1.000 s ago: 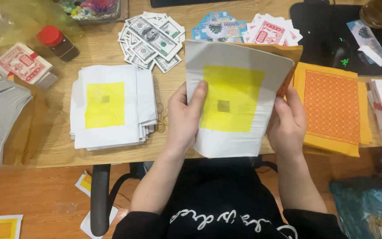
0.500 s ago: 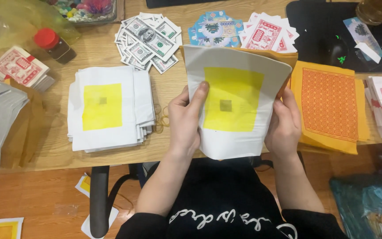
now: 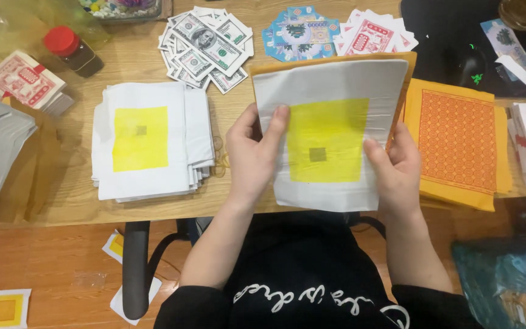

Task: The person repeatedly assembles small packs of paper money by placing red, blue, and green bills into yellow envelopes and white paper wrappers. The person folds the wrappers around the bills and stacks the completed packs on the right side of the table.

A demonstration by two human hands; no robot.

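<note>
Both hands held one bundle of white paper sheets with a yellow square (image 3: 330,143) above the near edge of the bench (image 3: 62,201): the left hand (image 3: 252,155) had its grip clamped on the bundle's left edge, thumb laid over the top sheet, and the right hand (image 3: 397,167) pinched the lower right edge. The step looked like squaring or counting the bundle, so the next move would call for keeping the sheets aligned. Left of that grip lay a matching stack (image 3: 147,143); right, orange patterned sheets (image 3: 458,143); farther off, mock banknotes (image 3: 205,42).
</note>
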